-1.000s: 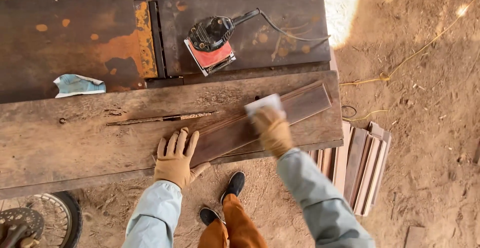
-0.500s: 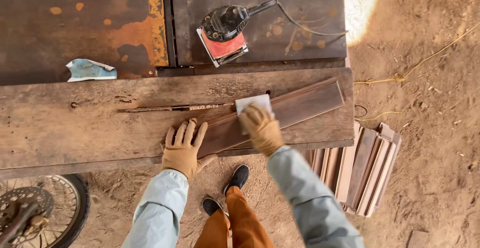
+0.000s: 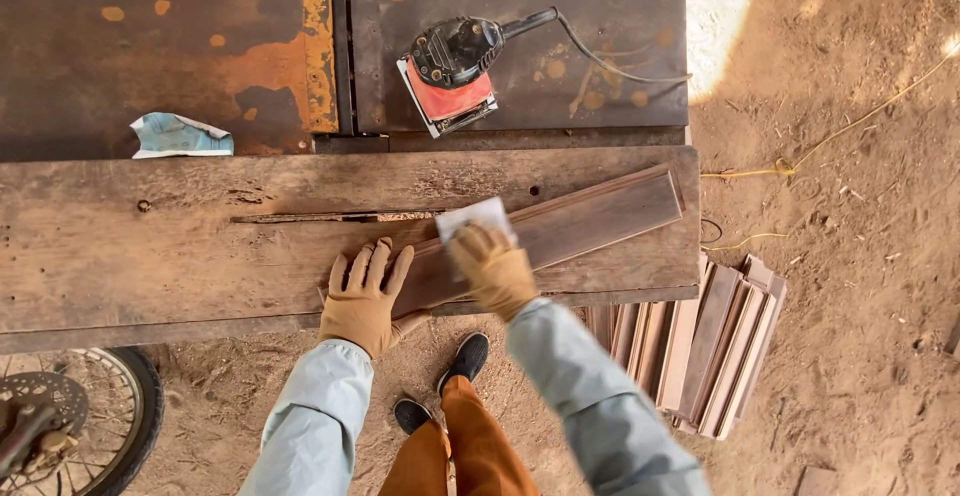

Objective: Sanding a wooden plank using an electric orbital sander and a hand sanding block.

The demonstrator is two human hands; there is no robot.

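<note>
— Since a second ago the right hand [image 3: 492, 269] has slid the sandpaper [image 3: 474, 219] back along the board [image 3: 560, 228], toward the left hand [image 3: 365, 298]; the two gloves are now near each other.

— How are the hands set?

— Left lies flat, fingers spread, palm pressing the near end of the board and gripping nothing. Right is curled down on the pale sheet, fingers together, pinning it to the wood.

— And the board?

— It lies slanted on the bench [image 3: 150, 256], under both hands, its far end running away to the right of the right hand. A thin strip [image 3: 330, 218] lies just beyond the left fingertips.

— What could go wrong?

— I'd judge the board might skate or pivot, since only the left palm holds it; a hard stroke would do that. The sheet could also slip out from under the glove, or the right hand could run into the left on a long pull.

— Anything else about?

— A sander [image 3: 450, 64] sits well beyond the right hand, its cord [image 3: 620, 71] trailing right. A blue rag [image 3: 180, 136] lies far beyond and left of the left hand. Stacked boards [image 3: 715, 346] lie on the dirt, right of the right sleeve.
</note>
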